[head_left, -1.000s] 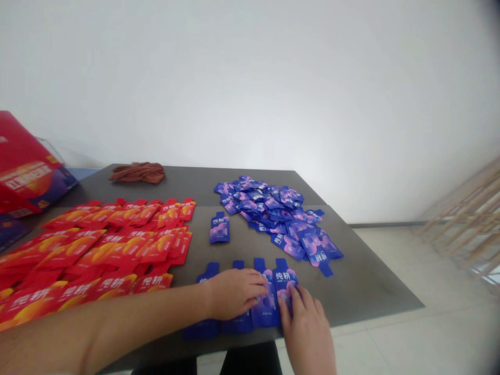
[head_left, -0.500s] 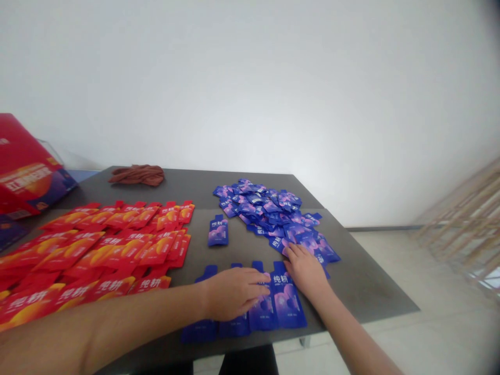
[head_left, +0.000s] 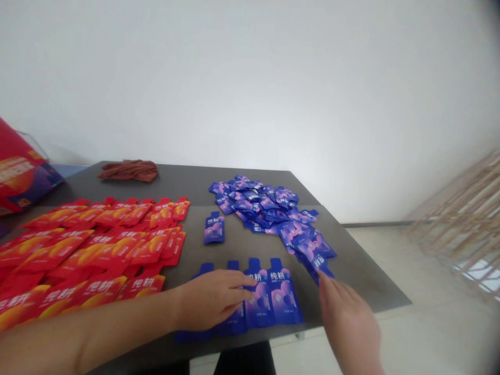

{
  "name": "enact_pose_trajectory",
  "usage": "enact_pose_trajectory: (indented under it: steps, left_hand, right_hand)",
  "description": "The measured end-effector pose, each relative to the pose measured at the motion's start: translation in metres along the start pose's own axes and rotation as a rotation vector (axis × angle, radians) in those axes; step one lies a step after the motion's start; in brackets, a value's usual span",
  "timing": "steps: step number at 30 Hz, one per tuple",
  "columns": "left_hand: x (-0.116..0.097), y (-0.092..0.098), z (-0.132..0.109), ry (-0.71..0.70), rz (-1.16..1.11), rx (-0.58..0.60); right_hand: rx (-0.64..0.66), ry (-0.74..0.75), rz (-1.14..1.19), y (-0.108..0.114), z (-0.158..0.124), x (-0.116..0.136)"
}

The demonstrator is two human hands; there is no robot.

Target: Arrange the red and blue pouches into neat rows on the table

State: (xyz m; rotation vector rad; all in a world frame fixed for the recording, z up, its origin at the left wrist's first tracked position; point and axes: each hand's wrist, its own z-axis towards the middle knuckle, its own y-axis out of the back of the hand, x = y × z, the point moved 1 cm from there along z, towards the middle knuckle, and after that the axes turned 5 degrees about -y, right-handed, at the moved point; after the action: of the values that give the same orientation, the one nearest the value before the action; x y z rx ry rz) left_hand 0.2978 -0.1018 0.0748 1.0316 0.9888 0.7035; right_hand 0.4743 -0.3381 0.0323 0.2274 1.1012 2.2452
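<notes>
Our left hand (head_left: 213, 302) lies open, fingers flat on a row of blue foil spouted pouches (head_left: 283, 297) near the front edge of the dark grey table (head_left: 234, 250), seemingly pinning them in line. Spouts point away from us, long axes parallel. Our right hand (head_left: 349, 328) looks open, fingertips at a tilted blue pouch (head_left: 314, 263) on the loose blue pouch pile (head_left: 253, 200); we cannot tell if it pinches.

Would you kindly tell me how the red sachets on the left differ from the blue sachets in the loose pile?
The red sachets lie in overlapping rows, whereas the blue sachets are heaped haphazardly. The red sachets carry orange-yellow artwork, the blue sachets pink-purple. Both share one spouted pouch shape and the same printed characters.
</notes>
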Motion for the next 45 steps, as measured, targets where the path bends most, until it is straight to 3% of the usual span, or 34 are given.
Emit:
enact_pose_trajectory:
  steps: [4,11,14,17,21,26,31,36,38,40,43,45]
  left_hand:
    - [0.001,-0.002,-0.004,0.029,-0.012,0.045]
    - [-0.004,-0.003,0.000,0.022,-0.025,0.066]
    - [-0.007,0.000,-0.002,0.027,-0.033,0.050]
    - [-0.007,0.001,-0.004,0.023,-0.039,0.024]
    - [-0.005,0.001,-0.003,0.011,-0.046,0.000]
    - [-0.005,0.000,-0.001,0.008,-0.030,0.014]
    - [-0.007,0.001,-0.003,0.030,-0.056,0.010]
    - [-0.008,0.003,0.002,0.174,-0.275,-0.048]
    - [-0.006,0.002,0.009,0.340,-0.468,-0.118]
    - [-0.004,-0.002,0.019,0.502,-0.794,-0.163]
    - [-0.008,-0.006,0.034,0.609,-1.306,-0.078]
    - [-0.016,-0.007,0.040,0.611,-1.425,-0.005]
  right_hand:
    - [0.090,0.008,0.011,-0.008,-0.033,0.021]
    - [0.278,-0.169,-0.026,-0.023,-0.029,0.052]
    - [0.246,-0.171,0.029,-0.019,-0.023,0.040]
    - [0.176,-0.200,0.032,-0.021,-0.010,0.006]
    - [0.263,-0.205,-0.071,-0.041,0.018,-0.035]
    - [0.342,-0.161,-0.101,-0.067,0.033,-0.033]
    - [0.355,-0.190,-0.147,-0.072,0.034,-0.035]
    - [0.254,-0.193,-0.118,-0.046,0.033,-0.053]
    - [0.117,-0.073,0.044,-0.022,0.033,-0.049]
    - [0.010,0.147,0.272,0.005,0.033,-0.037]
    - [0.030,0.369,0.397,0.038,0.029,-0.015]
    - [0.048,0.418,0.401,0.047,0.023,-0.003]
